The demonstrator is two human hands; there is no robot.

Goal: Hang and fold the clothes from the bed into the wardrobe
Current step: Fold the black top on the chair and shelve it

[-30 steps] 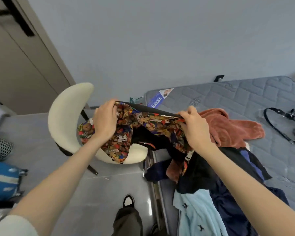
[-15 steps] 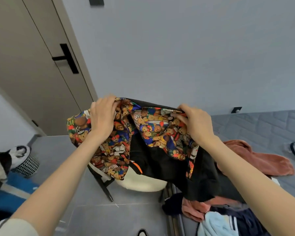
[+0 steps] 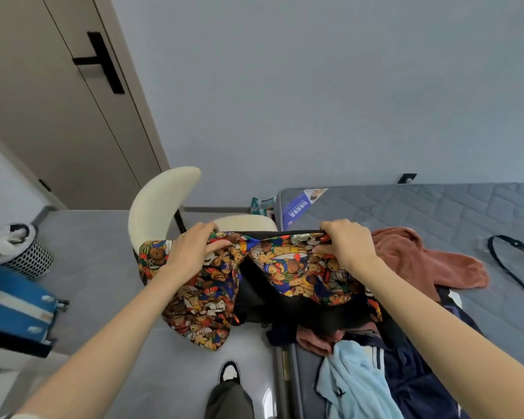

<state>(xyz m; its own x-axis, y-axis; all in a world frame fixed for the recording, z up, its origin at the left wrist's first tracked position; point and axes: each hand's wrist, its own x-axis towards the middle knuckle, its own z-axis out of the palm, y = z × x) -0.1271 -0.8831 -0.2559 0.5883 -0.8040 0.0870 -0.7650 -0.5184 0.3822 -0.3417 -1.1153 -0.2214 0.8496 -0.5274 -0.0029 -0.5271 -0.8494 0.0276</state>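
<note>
I hold up a bear-print garment (image 3: 288,273) with a black lining, stretched between both hands over the bed's near corner. My left hand (image 3: 191,255) grips its left top edge, and my right hand (image 3: 345,246) pinches its right top edge. Below it, a pile lies on the grey mattress (image 3: 436,207): a rust-red fleece (image 3: 421,261), a light blue shirt (image 3: 351,379) and dark navy clothes (image 3: 412,373). The wardrobe is not in sight.
A cream chair (image 3: 158,207) stands just beyond the garment, beside the bed. A beige door (image 3: 58,116) with a black handle is at the far left. A mesh basket (image 3: 28,252) and a blue suitcase (image 3: 15,306) sit on the floor at left. A black strap (image 3: 508,267) lies on the mattress.
The view tipped up towards the door and came back down. Both hands keep hold of the bear-print garment, now spread wider and lower, above the chair seat and clothes pile.
</note>
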